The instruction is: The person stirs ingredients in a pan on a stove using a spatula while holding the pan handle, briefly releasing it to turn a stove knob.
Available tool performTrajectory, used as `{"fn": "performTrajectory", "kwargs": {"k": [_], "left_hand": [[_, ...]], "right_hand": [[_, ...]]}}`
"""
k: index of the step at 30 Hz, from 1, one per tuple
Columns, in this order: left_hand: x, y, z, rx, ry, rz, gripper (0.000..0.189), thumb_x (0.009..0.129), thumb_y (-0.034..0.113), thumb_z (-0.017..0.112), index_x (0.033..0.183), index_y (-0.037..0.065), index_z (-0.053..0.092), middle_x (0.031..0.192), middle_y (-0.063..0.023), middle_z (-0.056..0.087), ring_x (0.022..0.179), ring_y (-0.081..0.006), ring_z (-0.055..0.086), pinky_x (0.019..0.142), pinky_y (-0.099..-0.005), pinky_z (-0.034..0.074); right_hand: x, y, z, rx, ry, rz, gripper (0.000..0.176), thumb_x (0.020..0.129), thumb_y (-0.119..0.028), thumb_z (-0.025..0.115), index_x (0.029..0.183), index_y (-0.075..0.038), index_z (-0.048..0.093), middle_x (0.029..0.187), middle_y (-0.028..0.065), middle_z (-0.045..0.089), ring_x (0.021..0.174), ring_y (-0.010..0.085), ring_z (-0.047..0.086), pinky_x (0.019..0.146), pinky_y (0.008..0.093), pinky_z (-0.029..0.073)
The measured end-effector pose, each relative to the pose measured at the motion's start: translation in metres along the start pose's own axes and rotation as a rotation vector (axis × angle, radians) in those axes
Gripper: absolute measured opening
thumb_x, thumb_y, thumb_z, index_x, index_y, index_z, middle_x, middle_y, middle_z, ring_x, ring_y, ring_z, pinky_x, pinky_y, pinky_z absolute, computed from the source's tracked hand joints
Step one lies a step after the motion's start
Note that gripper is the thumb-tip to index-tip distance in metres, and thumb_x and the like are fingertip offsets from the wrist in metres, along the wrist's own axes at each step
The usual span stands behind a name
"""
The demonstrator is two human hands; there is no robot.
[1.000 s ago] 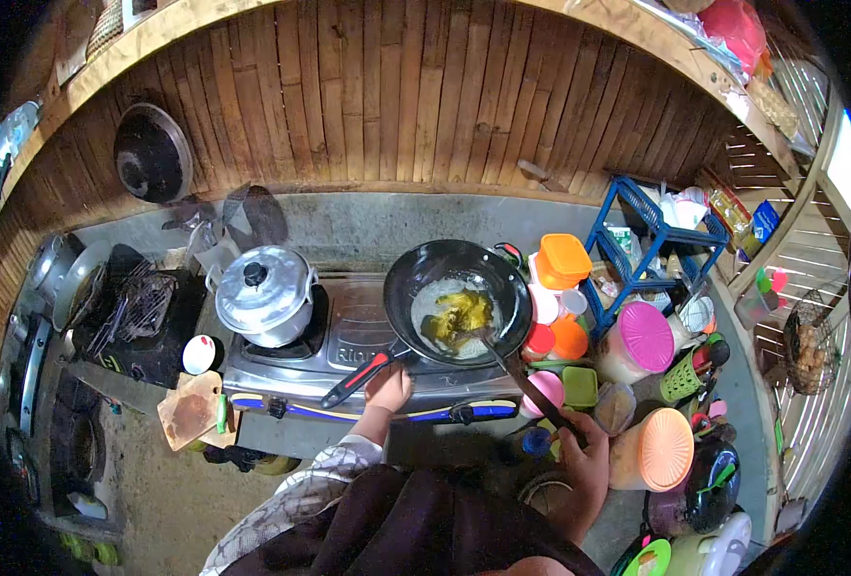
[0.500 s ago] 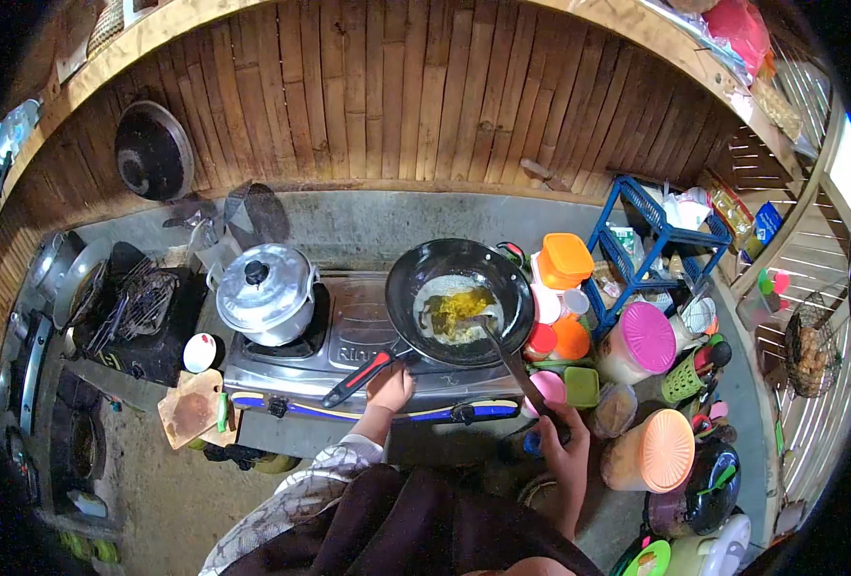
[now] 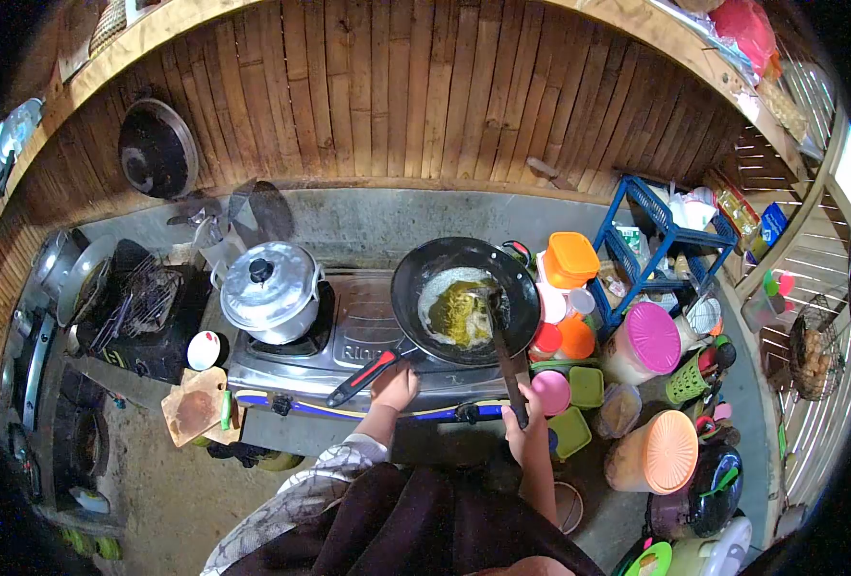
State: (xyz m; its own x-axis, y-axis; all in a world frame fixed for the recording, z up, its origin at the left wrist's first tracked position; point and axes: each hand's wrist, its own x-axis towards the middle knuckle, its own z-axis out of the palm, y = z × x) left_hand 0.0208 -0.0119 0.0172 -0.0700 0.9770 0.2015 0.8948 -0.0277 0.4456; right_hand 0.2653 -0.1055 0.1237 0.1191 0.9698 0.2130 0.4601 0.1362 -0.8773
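grips the spatula [image 3: 507, 360] in the right hand [image 3: 523, 422], fingers closed tight round its handle, blade down in the pan [image 3: 416, 278] beside the yellow-green food [image 3: 459, 314]. rests the left hand [image 3: 394, 387] curled against the pan handle [image 3: 363, 376] at the stove [image 3: 349, 331] front; cannot tell whether closed on it. has the pan on the right burner, a lidded pot [image 3: 270, 293] on the left.

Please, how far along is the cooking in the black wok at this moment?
Done: the wok sits on the stove, and yellow-green food lies in it. In hand: the right hand holds a spatula with its blade in the food; the left hand is by the wok's handle. Left, probably: more stirring, then serving.
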Motion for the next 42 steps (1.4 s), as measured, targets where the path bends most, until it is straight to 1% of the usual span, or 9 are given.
{"fn": "performTrajectory", "kwargs": {"k": [13, 16, 21, 23, 24, 26, 30, 41, 42], "left_hand": [[0.002, -0.007, 0.014, 0.066, -0.001, -0.017, 0.027, 0.078, 0.029, 0.044, 0.089, 0.007, 0.056, 0.085, -0.0149, 0.061, 0.081, -0.0331, 0.058, 0.07, -0.047, 0.044], [0.002, -0.006, 0.012, 0.051, 0.035, -0.029, 0.024, 0.077, 0.026, 0.048, 0.089, 0.007, 0.057, 0.09, -0.0155, 0.058, 0.083, -0.0331, 0.057, 0.071, -0.0443, 0.047], [0.001, -0.003, 0.006, 0.051, 0.009, -0.021, 0.027, 0.078, 0.028, 0.045, 0.09, 0.007, 0.058, 0.089, -0.0157, 0.06, 0.083, -0.0325, 0.059, 0.071, -0.0435, 0.047], [0.001, 0.0, 0.001, 0.028, -0.001, -0.019, 0.028, 0.078, 0.029, 0.044, 0.089, 0.007, 0.058, 0.088, -0.0159, 0.061, 0.082, -0.0323, 0.059, 0.07, -0.0431, 0.048], [0.001, 0.001, 0.0, 0.039, -0.003, -0.013, 0.029, 0.079, 0.03, 0.043, 0.089, 0.007, 0.058, 0.086, -0.0159, 0.061, 0.08, -0.0324, 0.06, 0.069, -0.0429, 0.048], [0.001, 0.0, 0.0, 0.05, -0.004, -0.007, 0.029, 0.079, 0.03, 0.042, 0.088, 0.007, 0.058, 0.084, -0.016, 0.062, 0.078, -0.0325, 0.06, 0.068, -0.0426, 0.048], [0.001, -0.002, 0.004, 0.026, 0.052, 0.003, 0.027, 0.079, 0.028, 0.043, 0.084, 0.006, 0.057, 0.082, -0.0164, 0.061, 0.076, -0.0333, 0.06, 0.067, -0.0429, 0.048], [0.001, -0.009, 0.016, 0.034, 0.131, 0.034, 0.027, 0.078, 0.029, 0.045, 0.088, 0.007, 0.057, 0.093, -0.0157, 0.059, 0.086, -0.0323, 0.057, 0.072, -0.0443, 0.046], [0.001, -0.008, 0.013, 0.036, 0.079, 0.012, 0.028, 0.078, 0.029, 0.045, 0.09, 0.007, 0.057, 0.095, -0.0156, 0.058, 0.088, -0.0322, 0.057, 0.074, -0.0448, 0.046]], "right_hand": [[-0.01, -0.012, -0.019, 0.39, 0.297, 0.045, 0.022, 0.083, -0.004, 0.055, 0.105, -0.001, 0.053, 0.096, 0.0061, 0.056, 0.089, 0.0147, 0.052, 0.082, 0.0277, 0.041], [-0.012, -0.014, -0.025, 0.322, 0.482, -0.128, 0.016, 0.085, -0.007, 0.055, 0.1, 0.0, 0.054, 0.065, -0.0039, 0.048, 0.05, 0.0005, 0.036, 0.043, 0.0159, 0.026], [-0.025, 0.0, -0.027, 0.321, 0.61, -0.257, 0.017, 0.086, -0.011, 0.054, 0.098, 0.001, 0.054, 0.066, -0.0032, 0.048, 0.049, 0.0007, 0.035, 0.043, 0.0155, 0.025], [-0.034, -0.002, -0.029, 0.408, 0.567, -0.144, 0.022, 0.082, -0.015, 0.06, 0.095, 0.002, 0.056, 0.092, 0.009, 0.059, 0.085, 0.0165, 0.054, 0.077, 0.0283, 0.043], [-0.034, -0.002, -0.028, 0.408, 0.567, -0.144, 0.022, 0.082, -0.015, 0.06, 0.095, 0.002, 0.056, 0.092, 0.009, 0.059, 0.085, 0.0165, 0.054, 0.077, 0.0283, 0.043], [-0.031, -0.001, -0.025, 0.299, 0.606, -0.313, 0.017, 0.085, -0.011, 0.055, 0.098, 0.001, 0.054, 0.074, -0.0003, 0.052, 0.054, 0.0026, 0.04, 0.048, 0.0165, 0.031], [-0.026, -0.028, -0.024, 0.068, 0.612, -0.464, 0.017, 0.085, -0.01, 0.055, 0.098, 0.001, 0.054, 0.078, 0.0003, 0.052, 0.059, 0.0039, 0.043, 0.053, 0.0171, 0.036], [-0.02, -0.02, -0.005, 0.343, 0.303, 0.048, 0.025, 0.082, -0.006, 0.057, 0.106, 0.0, 0.054, 0.09, 0.0055, 0.057, 0.068, 0.0093, 0.053, 0.062, 0.0223, 0.044], [-0.018, -0.022, -0.003, 0.367, 0.267, 0.097, 0.029, 0.082, -0.006, 0.056, 0.11, 0.001, 0.051, 0.089, 0.0054, 0.056, 0.058, 0.0072, 0.05, 0.052, 0.0212, 0.042]]}}
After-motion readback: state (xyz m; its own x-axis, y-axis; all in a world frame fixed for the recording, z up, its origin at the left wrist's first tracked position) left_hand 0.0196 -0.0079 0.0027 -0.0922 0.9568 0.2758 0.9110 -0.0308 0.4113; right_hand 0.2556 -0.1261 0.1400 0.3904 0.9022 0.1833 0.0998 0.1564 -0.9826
